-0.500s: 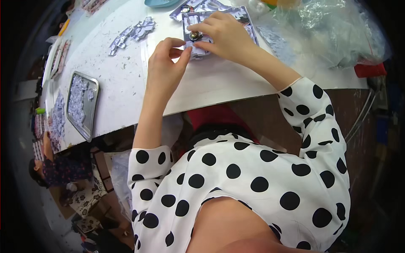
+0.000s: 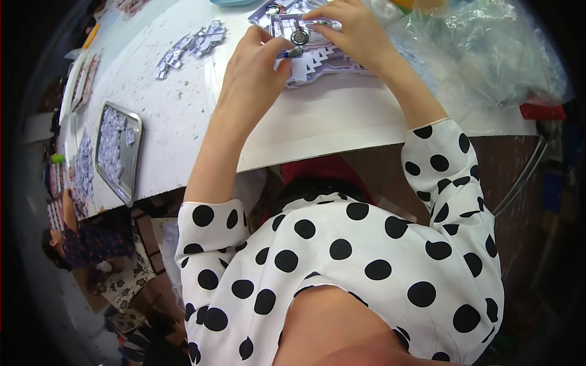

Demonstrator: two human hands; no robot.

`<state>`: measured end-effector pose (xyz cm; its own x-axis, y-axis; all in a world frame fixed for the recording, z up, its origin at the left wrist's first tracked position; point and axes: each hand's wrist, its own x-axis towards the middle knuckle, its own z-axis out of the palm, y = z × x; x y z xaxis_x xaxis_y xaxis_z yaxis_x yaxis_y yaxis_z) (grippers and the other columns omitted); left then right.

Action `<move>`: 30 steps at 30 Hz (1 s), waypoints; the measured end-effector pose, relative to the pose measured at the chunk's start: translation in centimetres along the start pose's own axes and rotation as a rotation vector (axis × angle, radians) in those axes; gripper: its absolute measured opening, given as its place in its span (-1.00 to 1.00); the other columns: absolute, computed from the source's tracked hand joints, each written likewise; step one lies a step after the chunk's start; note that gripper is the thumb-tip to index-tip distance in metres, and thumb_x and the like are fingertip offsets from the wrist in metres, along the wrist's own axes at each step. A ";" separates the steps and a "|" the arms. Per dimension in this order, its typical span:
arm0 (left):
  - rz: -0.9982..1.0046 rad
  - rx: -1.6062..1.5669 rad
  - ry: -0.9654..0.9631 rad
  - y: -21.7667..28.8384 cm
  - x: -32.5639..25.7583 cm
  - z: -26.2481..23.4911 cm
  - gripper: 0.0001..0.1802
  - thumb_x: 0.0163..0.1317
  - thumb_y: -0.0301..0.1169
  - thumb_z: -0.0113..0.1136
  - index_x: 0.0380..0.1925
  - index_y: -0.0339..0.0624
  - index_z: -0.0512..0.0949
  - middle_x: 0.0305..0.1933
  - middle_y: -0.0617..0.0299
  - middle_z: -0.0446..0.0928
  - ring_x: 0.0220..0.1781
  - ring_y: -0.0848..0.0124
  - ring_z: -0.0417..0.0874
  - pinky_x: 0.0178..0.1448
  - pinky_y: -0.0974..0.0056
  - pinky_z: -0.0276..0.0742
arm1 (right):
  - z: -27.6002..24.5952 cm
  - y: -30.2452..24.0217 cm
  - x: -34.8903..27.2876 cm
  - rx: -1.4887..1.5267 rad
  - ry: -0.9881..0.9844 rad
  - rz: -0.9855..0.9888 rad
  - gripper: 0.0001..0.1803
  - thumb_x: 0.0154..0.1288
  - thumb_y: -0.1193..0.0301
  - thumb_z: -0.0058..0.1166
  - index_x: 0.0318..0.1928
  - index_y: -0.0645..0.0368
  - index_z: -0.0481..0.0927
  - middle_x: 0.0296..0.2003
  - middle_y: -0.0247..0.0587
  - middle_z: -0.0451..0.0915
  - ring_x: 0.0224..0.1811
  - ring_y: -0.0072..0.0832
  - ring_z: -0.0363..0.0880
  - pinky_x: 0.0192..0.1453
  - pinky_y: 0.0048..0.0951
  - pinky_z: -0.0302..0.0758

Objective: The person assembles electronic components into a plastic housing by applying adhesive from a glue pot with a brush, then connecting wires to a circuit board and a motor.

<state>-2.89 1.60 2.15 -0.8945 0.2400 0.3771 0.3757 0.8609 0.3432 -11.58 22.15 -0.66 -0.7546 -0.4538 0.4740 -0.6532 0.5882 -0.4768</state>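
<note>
A pale lilac plastic assembly (image 2: 314, 68) with stepped, tooth-like edges lies near the table's front edge. Over it is a smaller lilac frame bearing a round dark wheel-like part (image 2: 299, 38). My left hand (image 2: 256, 70) is closed at the frame's left side, thumb and fingers pinching it beside a small dark part (image 2: 293, 53). On the opposite side, my right hand (image 2: 354, 33) grips the frame's edge with thumb and bent fingers. Both hands partly cover the frame. Behind them, another lilac piece with a round metallic part (image 2: 274, 9) rests on the table.
Lilac plastic pieces (image 2: 192, 47) lie loose to the left, near a metal tray (image 2: 135, 160) of small lilac parts. Clear plastic bags (image 2: 473, 52) heap up at the right, by a red object (image 2: 542, 110). Another person (image 2: 94, 244) sits at the far left edge.
My hands have moved apart, the left up and right, the right further right. The frame's round part shifted slightly right and up, and the toothed assembly beneath now shows.
</note>
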 end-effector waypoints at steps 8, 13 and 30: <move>0.103 0.190 -0.146 -0.7 2.0 0.2 -0.66 0.11 -0.55 0.34 -0.07 -0.08 0.71 -0.05 0.13 0.53 -0.08 0.18 0.64 0.01 0.13 0.60 | 0.2 -1.7 -2.1 -0.049 0.048 -0.289 -0.81 0.19 0.49 0.28 -0.15 0.06 0.71 -0.18 -0.28 0.64 -0.07 -0.31 0.57 0.01 -0.29 0.54; 0.094 -0.088 -0.143 -1.9 2.2 0.3 -0.67 0.05 -0.57 0.32 -0.13 -0.11 0.70 -0.12 0.17 0.52 -0.12 0.29 0.63 -0.01 0.20 0.59 | 1.0 -1.0 -2.7 0.099 0.030 -0.062 -0.79 0.23 0.53 0.23 -0.11 0.14 0.63 -0.16 -0.24 0.63 -0.10 -0.29 0.64 -0.02 -0.33 0.59; -0.233 -1.653 0.030 -3.9 3.3 -2.1 -0.50 0.44 -0.35 0.03 0.32 -0.36 0.34 0.04 0.02 0.62 0.15 0.25 0.65 0.39 0.08 0.49 | -1.1 -3.8 -1.5 0.011 0.213 -0.281 -0.44 0.05 0.33 0.50 0.09 0.07 0.58 0.01 -0.27 0.61 0.00 -0.26 0.54 0.12 -0.30 0.47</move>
<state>-6.82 -1.93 3.88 -0.9670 0.1587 0.1995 0.0957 -0.4993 0.8611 -7.88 21.39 1.26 -0.5158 -0.4466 0.7311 -0.8353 0.4519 -0.3132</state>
